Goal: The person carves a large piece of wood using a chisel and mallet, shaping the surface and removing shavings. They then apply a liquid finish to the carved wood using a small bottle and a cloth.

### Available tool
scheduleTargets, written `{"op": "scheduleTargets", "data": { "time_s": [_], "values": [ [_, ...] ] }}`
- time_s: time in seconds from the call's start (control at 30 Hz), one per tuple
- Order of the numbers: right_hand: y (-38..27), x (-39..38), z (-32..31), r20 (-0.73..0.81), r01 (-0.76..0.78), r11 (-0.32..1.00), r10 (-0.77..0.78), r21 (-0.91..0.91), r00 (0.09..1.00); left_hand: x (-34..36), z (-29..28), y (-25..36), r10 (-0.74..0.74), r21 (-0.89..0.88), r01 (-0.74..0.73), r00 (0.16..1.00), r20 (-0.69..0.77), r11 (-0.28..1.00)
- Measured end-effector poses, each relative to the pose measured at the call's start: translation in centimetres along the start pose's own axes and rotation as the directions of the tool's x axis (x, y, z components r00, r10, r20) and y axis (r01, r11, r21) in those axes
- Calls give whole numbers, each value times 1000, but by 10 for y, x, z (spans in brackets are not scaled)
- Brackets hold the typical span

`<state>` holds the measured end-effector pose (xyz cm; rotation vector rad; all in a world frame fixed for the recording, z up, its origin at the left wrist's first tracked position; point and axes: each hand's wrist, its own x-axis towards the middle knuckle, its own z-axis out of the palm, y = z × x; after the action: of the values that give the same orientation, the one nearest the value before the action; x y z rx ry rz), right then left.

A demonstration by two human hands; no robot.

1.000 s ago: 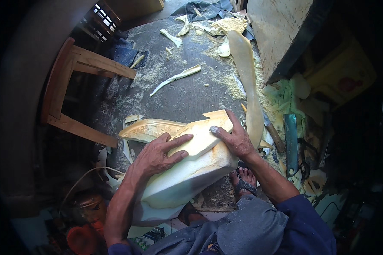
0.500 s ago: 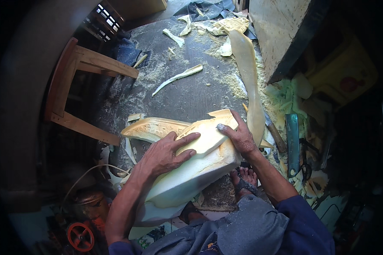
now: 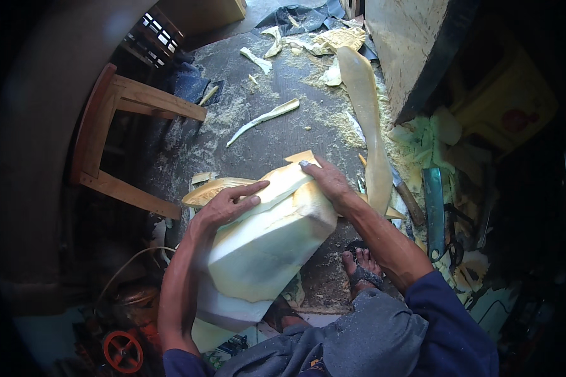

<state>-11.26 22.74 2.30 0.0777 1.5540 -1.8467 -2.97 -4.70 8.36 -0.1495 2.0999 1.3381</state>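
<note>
A large pale foam block [image 3: 270,245] with angled sides stands tilted in front of my feet. Along its upper edge lies a yellowish-cream foam layer [image 3: 280,186]; whether the two are joined I cannot tell. My left hand [image 3: 227,202] grips this layer from the left, thumb and index finger stretched over its top. Round the far right end curls my right hand [image 3: 327,181], its thumb on top and its other fingers mostly hidden. Behind the block, partly covered, rests a tan curved piece [image 3: 215,188] with a raised rim.
A long tan curved strip [image 3: 366,113] lies at the right, near a knife with a wooden handle [image 3: 410,204] and a flat teal tool [image 3: 433,213]. Foam offcuts [image 3: 264,119] and crumbs litter the dark floor. A wooden stool [image 3: 132,176] lies left; a red handwheel [image 3: 122,352] is lower left.
Both hands have shifted left and slightly away from me with the foam. The block has turned, so more of its broad near side shows and more of the tan curved piece is covered.
</note>
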Motion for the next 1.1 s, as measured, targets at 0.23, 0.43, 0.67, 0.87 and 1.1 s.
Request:
{"op": "scheduleTargets", "data": {
  "time_s": [0.23,0.43,0.67,0.87,1.1],
  "values": [
    [17,19,1,129,-280,952,265,126,956,7,-15,-69,-79,-275,107,991,109,956],
    [11,18,13,152,-206,974,191,92,970,2,-26,-87,-89,-415,137,987,133,900],
    [18,2,-7,6,-113,992,114,-60,994,-2,-27,-85,-83,-397,129,988,132,909],
    [-2,-15,-4,-4,-98,993,98,-67,995,-7,-21,-69,-96,-345,137,987,132,929],
    [-4,-39,2,104,52,949,-21,-310,994,-48,24,-4,-53,-114,52,999,-9,992]
  ]
}}
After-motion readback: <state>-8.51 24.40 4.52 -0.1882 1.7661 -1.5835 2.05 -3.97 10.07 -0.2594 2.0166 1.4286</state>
